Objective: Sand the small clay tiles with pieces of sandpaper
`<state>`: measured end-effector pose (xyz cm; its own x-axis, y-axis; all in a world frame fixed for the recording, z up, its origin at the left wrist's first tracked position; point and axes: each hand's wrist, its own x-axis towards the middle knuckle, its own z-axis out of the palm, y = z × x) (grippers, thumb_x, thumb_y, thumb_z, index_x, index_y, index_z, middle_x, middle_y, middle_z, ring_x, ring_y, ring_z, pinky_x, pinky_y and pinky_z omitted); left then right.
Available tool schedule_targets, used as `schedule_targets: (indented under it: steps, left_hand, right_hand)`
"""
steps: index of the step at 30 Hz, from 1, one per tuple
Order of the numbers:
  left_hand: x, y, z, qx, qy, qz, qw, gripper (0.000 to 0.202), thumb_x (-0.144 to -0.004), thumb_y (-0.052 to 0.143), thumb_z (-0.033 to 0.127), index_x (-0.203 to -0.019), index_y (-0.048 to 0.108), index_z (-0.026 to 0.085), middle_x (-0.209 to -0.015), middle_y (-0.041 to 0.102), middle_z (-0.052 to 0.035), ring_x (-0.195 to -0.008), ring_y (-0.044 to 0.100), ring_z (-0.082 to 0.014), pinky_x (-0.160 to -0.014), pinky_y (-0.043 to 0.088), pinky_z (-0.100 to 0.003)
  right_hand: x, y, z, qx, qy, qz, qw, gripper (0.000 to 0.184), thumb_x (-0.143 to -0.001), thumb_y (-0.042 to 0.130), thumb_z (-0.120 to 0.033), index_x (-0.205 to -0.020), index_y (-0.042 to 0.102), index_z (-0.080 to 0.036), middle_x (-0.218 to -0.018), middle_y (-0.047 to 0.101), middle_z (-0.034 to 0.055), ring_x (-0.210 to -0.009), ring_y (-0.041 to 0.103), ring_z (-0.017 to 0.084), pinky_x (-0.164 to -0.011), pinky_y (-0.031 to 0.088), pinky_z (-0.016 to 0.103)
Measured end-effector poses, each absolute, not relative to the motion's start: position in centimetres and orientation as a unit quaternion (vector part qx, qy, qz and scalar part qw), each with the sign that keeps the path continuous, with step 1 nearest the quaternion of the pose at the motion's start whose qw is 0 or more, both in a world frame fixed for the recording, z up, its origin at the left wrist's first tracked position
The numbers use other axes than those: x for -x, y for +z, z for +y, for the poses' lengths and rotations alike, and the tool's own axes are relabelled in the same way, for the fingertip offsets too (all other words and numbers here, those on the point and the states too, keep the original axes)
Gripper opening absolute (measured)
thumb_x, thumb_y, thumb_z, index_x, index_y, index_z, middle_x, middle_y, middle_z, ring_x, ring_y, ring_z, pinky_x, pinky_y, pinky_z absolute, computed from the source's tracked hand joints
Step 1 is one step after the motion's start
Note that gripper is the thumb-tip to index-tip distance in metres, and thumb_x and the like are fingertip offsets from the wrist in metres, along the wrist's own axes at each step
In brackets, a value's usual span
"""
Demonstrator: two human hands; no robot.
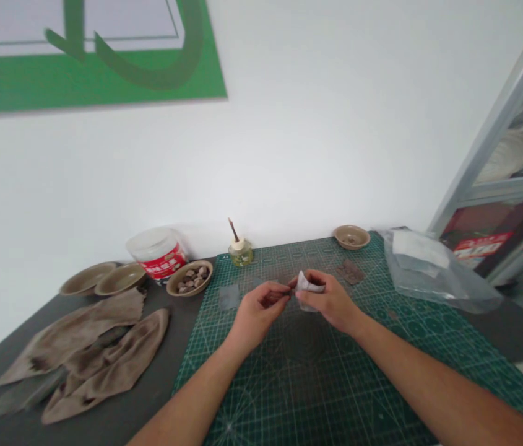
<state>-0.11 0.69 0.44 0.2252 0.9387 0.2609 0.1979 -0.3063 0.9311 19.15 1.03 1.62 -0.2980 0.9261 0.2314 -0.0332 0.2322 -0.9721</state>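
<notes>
Over the middle of the green cutting mat (242, 384), my two hands meet fingertip to fingertip. My right hand (332, 298) is closed around a folded white piece of paper or cloth (306, 285), which sticks up between thumb and fingers. My left hand (257, 310) pinches at something small and dark beside the white piece; its kind is too small to make out. Behind the right hand lies a brown crumbly patch (350, 272). To the left of my left hand is a small clear square sheet (229, 297).
A bowl of brown nuts or stones (190, 278), a red-labelled tub (156, 251) and two stacked-looking bowls (87, 280) stand left. Stained cloths (103, 371) lie nearer. At the back are a glass jar with a brush (241, 252) and a small bowl (351, 237); a plastic bag (437, 266) lies right.
</notes>
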Motion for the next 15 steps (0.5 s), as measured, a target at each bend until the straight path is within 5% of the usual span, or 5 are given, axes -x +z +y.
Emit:
schedule_targets:
  steps: [3, 6, 11, 15]
  left_hand:
    - [0.5, 0.3, 0.7, -0.674, 0.456, 0.399, 0.424, 0.013, -0.081, 0.070, 0.029, -0.089, 0.069, 0.019, -0.099, 0.073, -0.0080, -0.093, 0.069, -0.0207, -0.084, 0.055, -0.034]
    - [0.9, 0.4, 1.0, -0.664, 0.434, 0.421, 0.439, 0.026, -0.076, 0.075, 0.029, -0.099, 0.068, 0.019, -0.087, 0.071, -0.0054, -0.080, 0.068, -0.0185, -0.074, 0.055, -0.031]
    - [1.4, 0.2, 1.5, -0.653, 0.423, 0.414, 0.472, 0.020, -0.073, 0.077, 0.025, -0.091, 0.069, 0.020, -0.080, 0.070, -0.0018, -0.074, 0.067, -0.0165, -0.069, 0.053, -0.028]
    - [1.1, 0.1, 1.3, -0.648, 0.416, 0.411, 0.487, 0.015, -0.072, 0.076, 0.022, -0.085, 0.069, 0.020, -0.077, 0.072, -0.0005, -0.072, 0.068, -0.0164, -0.068, 0.054, -0.028]
  right_hand:
    - [-19.3, 0.9, 1.0, 0.382, 0.487, -0.623, 0.478, 0.022, -0.075, 0.073, -0.034, -0.084, 0.060, -0.019, -0.077, 0.062, -0.0011, -0.067, 0.055, 0.013, -0.061, 0.045, 0.025]
    - [-19.4, 0.3, 1.3, 0.395, 0.467, -0.627, 0.483, 0.029, -0.073, 0.077, -0.037, -0.081, 0.055, -0.021, -0.068, 0.055, -0.0048, -0.061, 0.050, 0.012, -0.057, 0.041, 0.024]
    - [-18.9, -0.7, 1.8, 0.366, 0.472, -0.620, 0.508, 0.052, -0.069, 0.081, -0.034, -0.113, 0.055, -0.023, -0.087, 0.065, -0.0008, -0.078, 0.062, 0.017, -0.071, 0.048, 0.029]
    - [-18.8, -0.7, 1.6, 0.379, 0.453, -0.655, 0.470, 0.027, -0.078, 0.074, -0.033, -0.101, 0.067, -0.021, -0.091, 0.071, 0.0021, -0.084, 0.064, 0.019, -0.078, 0.048, 0.031]
